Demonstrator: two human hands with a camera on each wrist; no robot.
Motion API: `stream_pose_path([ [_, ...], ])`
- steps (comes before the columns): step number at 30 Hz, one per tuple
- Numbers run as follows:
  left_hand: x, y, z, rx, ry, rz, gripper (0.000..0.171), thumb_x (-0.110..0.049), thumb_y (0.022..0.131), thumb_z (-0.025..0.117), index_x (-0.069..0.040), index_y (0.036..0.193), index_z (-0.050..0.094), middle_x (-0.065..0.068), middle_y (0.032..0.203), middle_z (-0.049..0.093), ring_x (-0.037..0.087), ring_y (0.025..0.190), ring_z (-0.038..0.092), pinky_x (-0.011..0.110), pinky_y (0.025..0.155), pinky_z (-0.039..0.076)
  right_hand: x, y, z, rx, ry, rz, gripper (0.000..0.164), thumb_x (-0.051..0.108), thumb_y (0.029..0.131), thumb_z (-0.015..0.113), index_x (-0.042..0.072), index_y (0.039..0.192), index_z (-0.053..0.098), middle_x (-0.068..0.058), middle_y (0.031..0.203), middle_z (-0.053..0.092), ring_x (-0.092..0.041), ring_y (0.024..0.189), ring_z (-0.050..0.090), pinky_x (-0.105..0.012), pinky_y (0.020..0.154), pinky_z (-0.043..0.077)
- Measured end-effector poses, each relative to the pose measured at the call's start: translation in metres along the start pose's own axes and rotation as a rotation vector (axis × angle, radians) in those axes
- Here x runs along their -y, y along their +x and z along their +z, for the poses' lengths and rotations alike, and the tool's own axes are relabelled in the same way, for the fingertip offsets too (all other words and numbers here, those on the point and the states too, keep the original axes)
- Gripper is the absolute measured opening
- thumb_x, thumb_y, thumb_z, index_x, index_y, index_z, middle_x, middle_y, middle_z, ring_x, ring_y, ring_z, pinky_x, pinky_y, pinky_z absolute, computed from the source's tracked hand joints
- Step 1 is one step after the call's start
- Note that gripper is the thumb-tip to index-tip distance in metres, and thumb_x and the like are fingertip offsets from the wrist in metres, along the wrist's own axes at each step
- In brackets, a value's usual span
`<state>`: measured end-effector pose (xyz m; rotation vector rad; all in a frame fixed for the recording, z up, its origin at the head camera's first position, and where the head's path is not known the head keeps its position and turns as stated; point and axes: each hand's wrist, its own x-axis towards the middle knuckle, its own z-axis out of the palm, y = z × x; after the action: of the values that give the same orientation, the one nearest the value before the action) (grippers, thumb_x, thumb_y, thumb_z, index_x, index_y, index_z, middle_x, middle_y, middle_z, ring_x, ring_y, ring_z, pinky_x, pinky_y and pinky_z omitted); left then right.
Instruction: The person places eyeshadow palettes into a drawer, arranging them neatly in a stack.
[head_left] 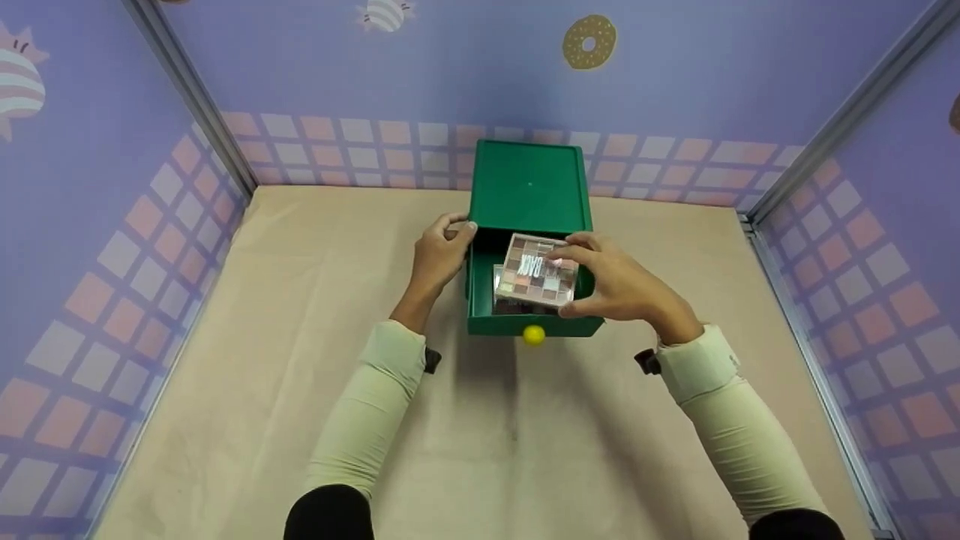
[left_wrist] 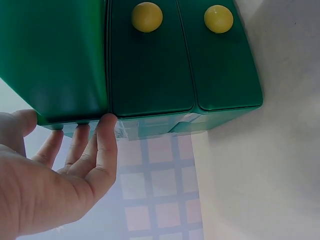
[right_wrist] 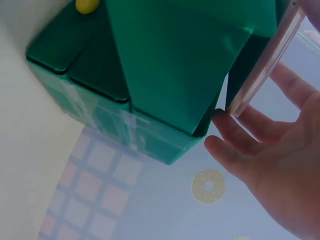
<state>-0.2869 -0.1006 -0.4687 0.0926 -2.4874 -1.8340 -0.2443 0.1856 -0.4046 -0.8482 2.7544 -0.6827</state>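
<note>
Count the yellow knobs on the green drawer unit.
3: top knob on the open drawer, middle knob and bottom knob on the closed drawers below.

Operator: What type of site is this?
Technician: A booth-type enclosure point(head_left: 300, 75); its wider setting cannot be identified.
Operator: Which features indicate this?
Technician: Upright panels point(head_left: 697, 75) on three sides, printed with doughnuts point(head_left: 574, 45), candies point(head_left: 384, 13) and pink-and-white checks point(head_left: 394, 132). Metal rails point(head_left: 195, 97) run along the corners. A beige, creased sheet point(head_left: 300, 285) lies between the panels.
</note>
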Motion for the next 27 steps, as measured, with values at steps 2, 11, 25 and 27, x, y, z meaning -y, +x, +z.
stream_pose_path([
  [2, 0.0, 0.0, 0.0, -0.001, 0.007, -0.002, 0.042, -0.042, 0.103, 0.056, -0.02, 0.139, 0.061, 0.008, 0.118, 0.071, 0.025, 0.106, 0.07, 0.037, 0.083, 0.055, 0.002, 0.002, 0.0, 0.014, -0.007, -0.006, 0.079, 0.039, 0.076, 0.086, 0.024, 0.147, 0.054, -0.014, 0.161, 0.035, -0.043, 0.145, 0.035, -0.068, 0.113, 0.034],
  [11, -0.001, -0.001, 0.001, -0.003, 0.025, 0.0, 0.043, -0.044, 0.103, 0.055, -0.021, 0.139, 0.061, 0.008, 0.119, 0.072, 0.023, 0.105, 0.07, 0.037, 0.082, 0.056, -0.001, 0.013, 0.007, 0.04, -0.008, -0.045, 0.074, 0.037, 0.077, 0.087, 0.024, 0.144, 0.058, -0.014, 0.164, 0.033, -0.042, 0.149, 0.032, -0.068, 0.114, 0.034],
  [25, 0.0, 0.0, 0.001, -0.001, -0.008, 0.015, 0.04, -0.042, 0.102, 0.056, -0.021, 0.137, 0.062, 0.011, 0.114, 0.073, 0.025, 0.099, 0.07, 0.035, 0.077, 0.054, -0.009, 0.008, 0.005, -0.02, 0.099, -0.052, 0.086, 0.033, 0.087, 0.082, 0.018, 0.158, 0.037, -0.01, 0.17, 0.018, -0.041, 0.154, 0.022, -0.066, 0.118, 0.028],
  [27, 0.0, 0.0, 0.001, -0.002, -0.004, 0.013, 0.04, -0.042, 0.102, 0.056, -0.021, 0.136, 0.062, 0.01, 0.114, 0.072, 0.021, 0.097, 0.069, 0.034, 0.077, 0.054, -0.009, 0.007, 0.004, -0.061, 0.103, -0.016, 0.084, 0.034, 0.089, 0.08, 0.019, 0.159, 0.036, -0.01, 0.17, 0.019, -0.042, 0.154, 0.023, -0.067, 0.118, 0.026],
])
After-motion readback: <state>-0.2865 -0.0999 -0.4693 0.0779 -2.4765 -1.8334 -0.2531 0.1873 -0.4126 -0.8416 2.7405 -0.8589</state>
